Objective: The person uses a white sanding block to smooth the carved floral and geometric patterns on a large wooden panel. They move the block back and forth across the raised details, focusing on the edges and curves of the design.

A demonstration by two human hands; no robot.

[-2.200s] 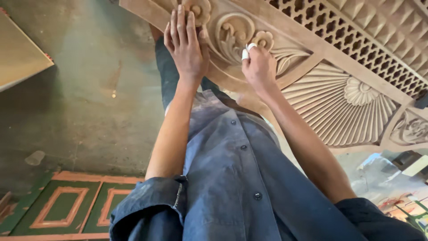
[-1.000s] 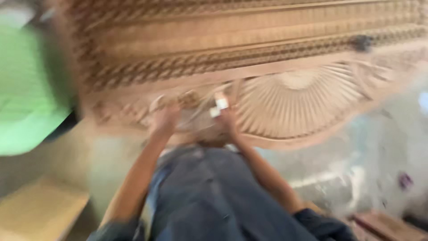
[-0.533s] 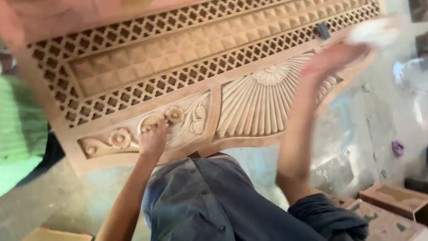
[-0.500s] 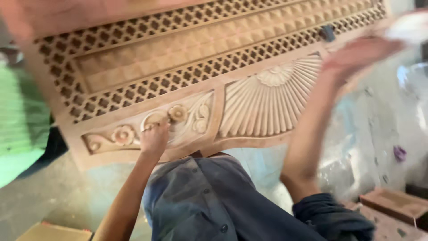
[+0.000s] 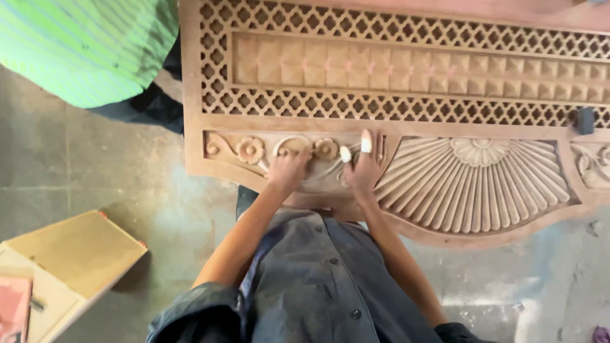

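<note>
A large carved wooden panel with lattice bands, a fan-shaped sunburst and floral scrollwork lies in front of me. My left hand rests with curled fingers on the scroll carving beside the small wooden flowers. My right hand lies flat on the carving just left of the sunburst, with white tape on two fingertips. Whether a small piece of abrasive sits under the fingers I cannot tell.
Another person in a green striped garment stands at the panel's far left corner. A pale wooden box sits on the concrete floor at lower left. A small dark block rests on the panel at right.
My right hand, raised out to the right half a second ago, has come back down onto the carving beside my left hand. The view has swung to look squarely over the panel.
</note>
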